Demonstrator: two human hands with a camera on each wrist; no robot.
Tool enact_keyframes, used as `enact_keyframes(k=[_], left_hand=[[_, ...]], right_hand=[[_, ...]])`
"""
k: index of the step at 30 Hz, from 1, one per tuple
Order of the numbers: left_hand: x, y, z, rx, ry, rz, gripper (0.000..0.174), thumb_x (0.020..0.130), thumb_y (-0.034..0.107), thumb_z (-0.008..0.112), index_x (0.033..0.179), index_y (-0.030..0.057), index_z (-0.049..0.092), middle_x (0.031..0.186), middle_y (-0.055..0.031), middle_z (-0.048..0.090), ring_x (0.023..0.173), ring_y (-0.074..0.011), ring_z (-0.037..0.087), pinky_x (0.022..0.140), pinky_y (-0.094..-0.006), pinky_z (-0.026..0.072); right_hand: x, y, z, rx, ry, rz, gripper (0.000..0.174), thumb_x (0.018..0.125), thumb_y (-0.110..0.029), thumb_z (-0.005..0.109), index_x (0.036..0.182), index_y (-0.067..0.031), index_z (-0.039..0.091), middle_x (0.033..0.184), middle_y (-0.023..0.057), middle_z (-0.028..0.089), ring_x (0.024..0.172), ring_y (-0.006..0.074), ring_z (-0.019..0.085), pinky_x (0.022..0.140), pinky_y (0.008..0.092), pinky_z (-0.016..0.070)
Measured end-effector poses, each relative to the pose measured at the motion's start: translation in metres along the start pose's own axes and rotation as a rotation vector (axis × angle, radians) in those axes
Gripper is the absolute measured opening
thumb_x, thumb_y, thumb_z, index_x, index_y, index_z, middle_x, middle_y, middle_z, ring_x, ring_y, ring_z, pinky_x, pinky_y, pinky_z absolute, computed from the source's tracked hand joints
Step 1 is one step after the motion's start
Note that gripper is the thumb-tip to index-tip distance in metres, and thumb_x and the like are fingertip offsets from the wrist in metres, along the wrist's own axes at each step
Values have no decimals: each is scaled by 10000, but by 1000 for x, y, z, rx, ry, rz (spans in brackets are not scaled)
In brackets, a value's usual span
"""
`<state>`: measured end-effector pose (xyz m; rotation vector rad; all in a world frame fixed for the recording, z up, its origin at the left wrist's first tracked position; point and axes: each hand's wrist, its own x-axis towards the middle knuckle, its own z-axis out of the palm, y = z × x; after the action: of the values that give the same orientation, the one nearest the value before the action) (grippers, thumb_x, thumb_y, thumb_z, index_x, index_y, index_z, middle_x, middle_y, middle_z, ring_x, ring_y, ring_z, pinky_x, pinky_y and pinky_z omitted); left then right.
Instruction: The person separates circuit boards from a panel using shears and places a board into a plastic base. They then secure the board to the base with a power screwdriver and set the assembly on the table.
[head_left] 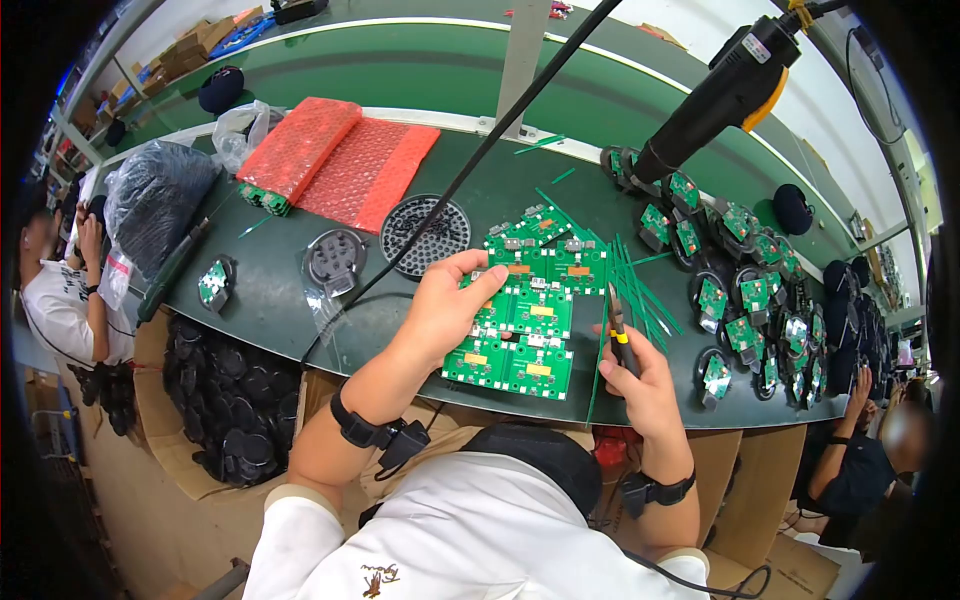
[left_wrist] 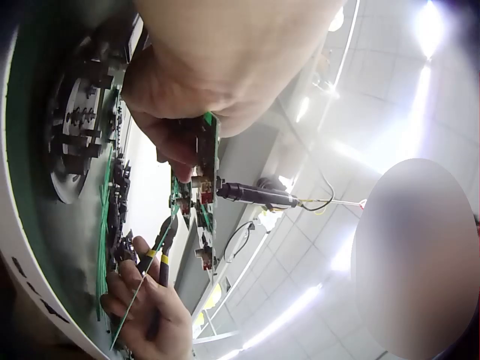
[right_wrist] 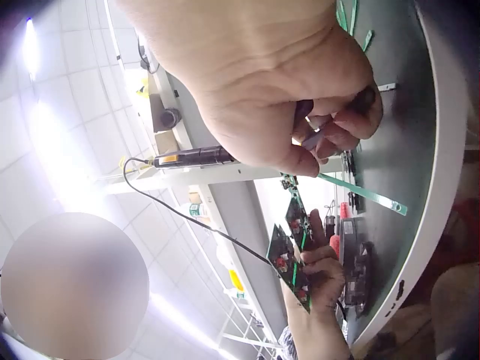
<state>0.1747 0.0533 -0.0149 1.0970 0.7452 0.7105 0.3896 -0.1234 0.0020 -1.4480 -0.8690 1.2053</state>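
Note:
My left hand (head_left: 455, 305) grips a green circuit board panel (head_left: 530, 312) by its left edge, thumb on top. Right of it, my right hand (head_left: 645, 385) holds cutting pliers (head_left: 620, 340) with black-and-yellow handles, their tips close to the panel's right edge. A thin green strip (head_left: 597, 385) runs from the panel's edge down past the pliers; in the right wrist view the strip (right_wrist: 364, 193) sticks out below my right hand (right_wrist: 300, 127). More green boards (head_left: 508, 368) show at the panel's lower end. In the left wrist view the plier blades (left_wrist: 171, 225) stand beside the panel's edge.
Cut green strips (head_left: 640, 295) lie to the right. Round black parts with boards (head_left: 745, 290) crowd the right side beneath a hanging electric screwdriver (head_left: 715, 100). A round tray (head_left: 425, 235), red bubble wrap (head_left: 340, 165) and a box of black parts (head_left: 230, 400) are to the left.

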Motion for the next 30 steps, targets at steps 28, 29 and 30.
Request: enact_keyframes(k=[28, 29, 30], left_hand=[[-20, 1, -14, -193, -102, -133, 207, 1022, 167, 615, 1136, -3, 646, 963, -40, 699, 793, -86, 675, 633, -262, 588], [-22, -1, -17, -191, -107, -127, 208, 1022, 166, 614, 1142, 0, 647, 960, -39, 698, 784, -84, 671, 626, -260, 583], [-23, -1, -17, -196, -109, -136, 200, 1023, 178, 615, 1147, 23, 636, 940, -15, 685, 754, -71, 662, 582, -251, 586]], right_hand=[[15, -36, -30, -588, 166, -91, 414, 912, -115, 708, 1285, 35, 609, 909, 105, 655, 781, 199, 613, 688, 312, 464], [23, -34, -42, -928, 204, -214, 429, 888, -123, 719, 1270, 42, 614, 958, 172, 703, 859, 289, 683, 760, 372, 515], [29, -42, -44, -1021, 216, -149, 447, 869, -139, 727, 1263, 42, 616, 1023, 216, 700, 951, 364, 674, 837, 417, 509]])
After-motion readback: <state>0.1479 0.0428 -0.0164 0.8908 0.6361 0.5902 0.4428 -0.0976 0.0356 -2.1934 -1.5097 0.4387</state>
